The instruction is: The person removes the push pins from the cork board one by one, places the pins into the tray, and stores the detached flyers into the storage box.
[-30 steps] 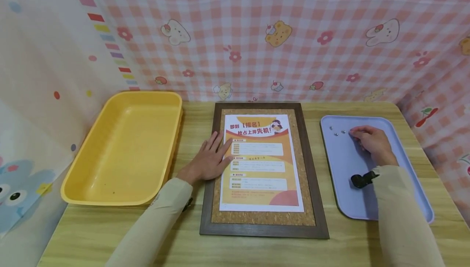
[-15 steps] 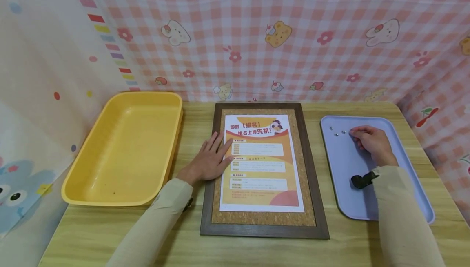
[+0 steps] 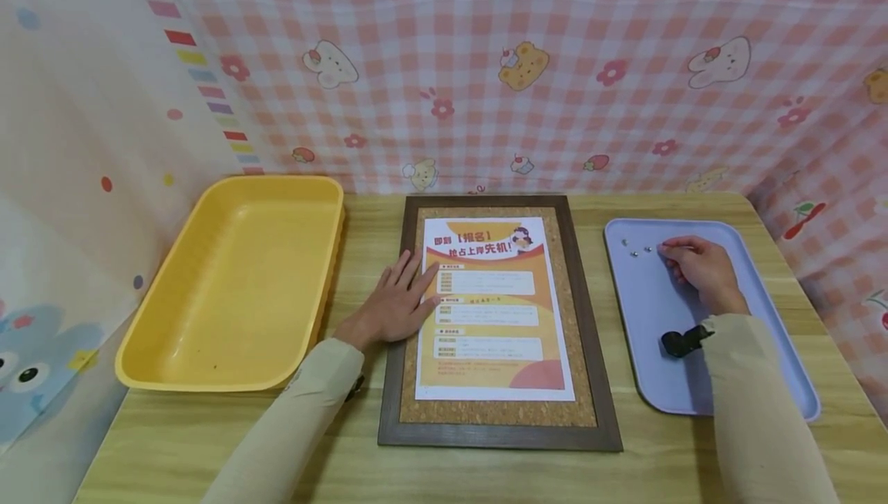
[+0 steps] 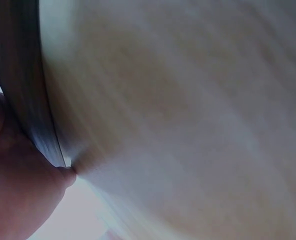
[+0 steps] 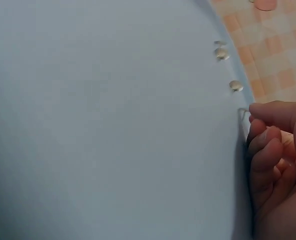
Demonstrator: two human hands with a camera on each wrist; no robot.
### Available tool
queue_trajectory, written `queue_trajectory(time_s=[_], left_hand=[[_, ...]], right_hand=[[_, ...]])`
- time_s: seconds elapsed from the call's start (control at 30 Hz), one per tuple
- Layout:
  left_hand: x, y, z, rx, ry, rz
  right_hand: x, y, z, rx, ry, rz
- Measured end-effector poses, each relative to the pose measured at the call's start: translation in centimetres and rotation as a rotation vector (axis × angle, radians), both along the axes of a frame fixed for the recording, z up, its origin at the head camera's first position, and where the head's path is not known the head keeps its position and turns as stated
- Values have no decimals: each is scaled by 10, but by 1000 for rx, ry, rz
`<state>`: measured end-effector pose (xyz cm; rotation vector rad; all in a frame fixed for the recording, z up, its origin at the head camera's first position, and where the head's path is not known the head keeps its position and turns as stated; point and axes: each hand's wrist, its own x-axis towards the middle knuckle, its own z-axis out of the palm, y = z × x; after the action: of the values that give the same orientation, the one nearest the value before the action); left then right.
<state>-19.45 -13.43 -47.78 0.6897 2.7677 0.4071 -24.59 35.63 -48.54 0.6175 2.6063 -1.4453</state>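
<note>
My left hand (image 3: 391,307) lies with fingers spread over the left side of a dark-framed cork board (image 3: 499,435), resting on the frame and the edge of a printed paper sheet (image 3: 492,311). In the left wrist view, part of that hand (image 4: 23,190) sits against the dark frame (image 4: 18,65). My right hand (image 3: 704,269) is over a lilac tray (image 3: 666,381). Its thumb and index finger pinch a small metal thumbtack (image 5: 243,113), mostly hidden by the fingertips; the other fingers are curled. Several loose thumbtacks (image 5: 236,86) lie beside the fingertips on the tray.
A deep yellow tub (image 3: 243,296) stands on the left of the wooden table (image 3: 347,450). Behind the table hangs a pink checked cloth (image 3: 444,65), and a pale printed cloth (image 3: 83,126) hangs on the left.
</note>
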Motion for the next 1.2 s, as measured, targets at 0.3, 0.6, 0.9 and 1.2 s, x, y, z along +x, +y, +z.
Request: queue_trajectory(time_s=[0.3, 0.6, 0.9, 1.2], left_hand=[[0, -1, 1, -12, -29, 5], [0, -1, 1, -14, -34, 16], [-2, -1, -1, -11, -32, 15], [-2, -2, -1, -6, -43, 22]], right_hand=[[-1, -6, 15, -10, 43, -51], [-9, -39, 41, -142, 178, -48], [-19, -75, 44, -215, 167, 132], [-28, -99, 41, -241, 169, 230]])
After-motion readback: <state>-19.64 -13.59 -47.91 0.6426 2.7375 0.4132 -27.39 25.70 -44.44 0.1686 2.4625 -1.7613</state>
